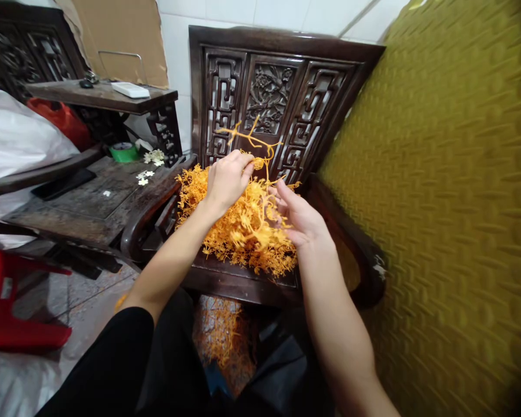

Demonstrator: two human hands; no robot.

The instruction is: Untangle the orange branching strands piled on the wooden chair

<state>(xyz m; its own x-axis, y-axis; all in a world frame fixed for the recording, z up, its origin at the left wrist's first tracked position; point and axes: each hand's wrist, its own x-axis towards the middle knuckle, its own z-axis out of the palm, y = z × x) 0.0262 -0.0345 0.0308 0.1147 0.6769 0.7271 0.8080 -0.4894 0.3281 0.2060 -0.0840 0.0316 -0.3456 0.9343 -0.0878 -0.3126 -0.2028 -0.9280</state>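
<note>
Over the carved chair (243,289), pinching an orange sprig (259,164) with the left hand (228,180), holding the right hand (303,217) loosely spread beside the orange heap (254,226) on that chair; seemingly teasing the sprig free, next needing a gentle pull.

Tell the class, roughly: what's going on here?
Someone's left hand pinches a branching orange piece above an orange pile of similar tangled bits. The pile sits on a dark wooden chair. The right hand is at the pile's right side, thumb raised; whether it grips any strands is unclear.
</note>
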